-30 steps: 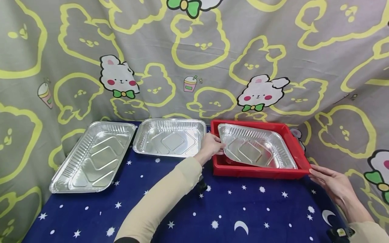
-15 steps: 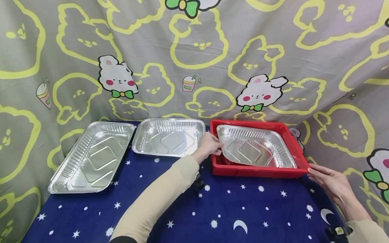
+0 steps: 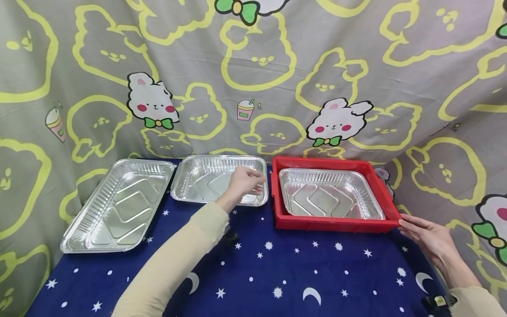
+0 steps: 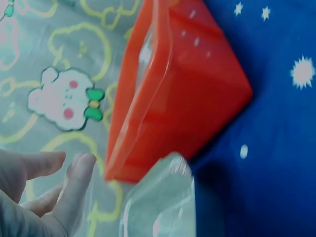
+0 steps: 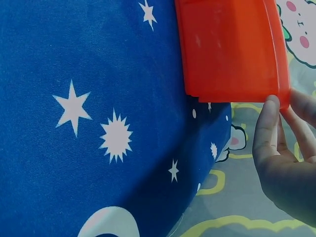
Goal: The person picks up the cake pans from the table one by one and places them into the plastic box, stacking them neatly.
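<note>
One foil pan (image 3: 322,200) is lying inside the red bin (image 3: 336,224), whose corner the right hand (image 3: 429,242) is pinching, while the left hand (image 3: 242,182), fingers apart and empty, is hovering over the middle pan (image 3: 198,187), so placing is seemingly ending, next probably needing a rim grip.

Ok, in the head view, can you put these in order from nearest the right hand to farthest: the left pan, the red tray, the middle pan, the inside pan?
1. Red tray: right hand pinches its near right corner.
2. Inside pan: lying in that tray.
3. Middle pan: just left of the tray.
4. Left pan: farthest left.
</note>
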A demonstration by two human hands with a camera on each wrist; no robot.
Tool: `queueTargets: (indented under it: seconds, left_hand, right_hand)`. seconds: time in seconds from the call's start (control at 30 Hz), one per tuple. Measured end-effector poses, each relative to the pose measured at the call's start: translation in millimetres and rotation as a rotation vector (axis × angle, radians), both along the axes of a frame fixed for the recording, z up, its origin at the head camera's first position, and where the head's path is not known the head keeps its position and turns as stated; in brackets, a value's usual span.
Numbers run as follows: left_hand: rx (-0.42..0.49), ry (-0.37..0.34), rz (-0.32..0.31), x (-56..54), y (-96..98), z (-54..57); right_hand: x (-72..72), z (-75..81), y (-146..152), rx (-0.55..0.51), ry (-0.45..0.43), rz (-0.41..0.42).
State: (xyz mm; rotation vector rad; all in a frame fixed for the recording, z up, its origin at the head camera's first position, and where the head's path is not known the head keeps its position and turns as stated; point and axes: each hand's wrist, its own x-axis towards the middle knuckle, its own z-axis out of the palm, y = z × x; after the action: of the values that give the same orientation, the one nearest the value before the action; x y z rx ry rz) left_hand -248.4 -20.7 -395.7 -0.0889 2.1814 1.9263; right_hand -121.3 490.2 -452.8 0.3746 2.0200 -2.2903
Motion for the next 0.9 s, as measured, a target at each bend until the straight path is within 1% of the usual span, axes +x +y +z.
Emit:
queueTargets:
  seconds: [0.13,0.27,0.43,0.57,0.63,0.73,0.9]
  left_hand:
    - [-0.027,0.009,0.031,-1.4,-28.9,7.8]
    - [-0.070,0.017,0.055,-3.0,-59.9,11.1]
    - [-0.121,0.024,0.070,-3.1,-98.9,8.1]
    - [-0.156,0.040,0.095,-1.9,-130.2,6.2]
    - [-0.163,0.047,0.106,-0.6,-145.5,5.6]
    - [-0.155,0.040,0.118,2.0,-168.8,4.2]
    - [-0.154,0.016,0.118,6.0,-206.6,-3.9]
  right_hand:
    - [-1.3,0.7,-1,0.010,0.001,0.001]
    - [-2.2,0.9,-1,0.004,-0.008,-0.001]
    - [-1.3,0.9,-2,-0.006,-0.021,-0.002]
    - [0.1,0.6,-3,-0.001,-0.034,-0.012]
    - [1.1,0.4,-3,0.003,-0.038,-0.017]
    - [2.0,0.1,-2,-0.010,-0.033,-0.017]
    - [1.0,-1.3,0,-0.014,-0.018,-0.001]
